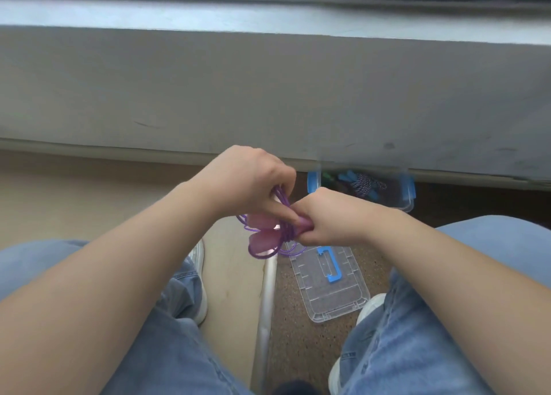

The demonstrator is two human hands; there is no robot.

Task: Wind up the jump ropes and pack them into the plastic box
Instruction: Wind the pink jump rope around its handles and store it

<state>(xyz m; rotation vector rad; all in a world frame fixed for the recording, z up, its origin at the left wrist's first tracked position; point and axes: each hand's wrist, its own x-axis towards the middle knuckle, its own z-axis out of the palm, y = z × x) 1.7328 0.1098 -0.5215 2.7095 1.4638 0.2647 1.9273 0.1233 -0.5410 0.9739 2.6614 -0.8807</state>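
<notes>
A purple jump rope (268,239) with pink handles hangs bunched in loops between my two hands, above the floor. My left hand (253,177) grips the upper part of the coil, fingers closed. My right hand (322,218) is closed on the rope and a handle end from the right. The clear plastic box (407,199) with blue latches stands on the floor by the wall, behind my right hand; other wound ropes lie inside it.
The box's clear lid (331,287) with a blue handle lies flat on the dark speckled floor between my knees. A metal floor strip (267,311) runs toward me. A grey wall ledge (268,96) spans the back. My white shoes sit near the lid.
</notes>
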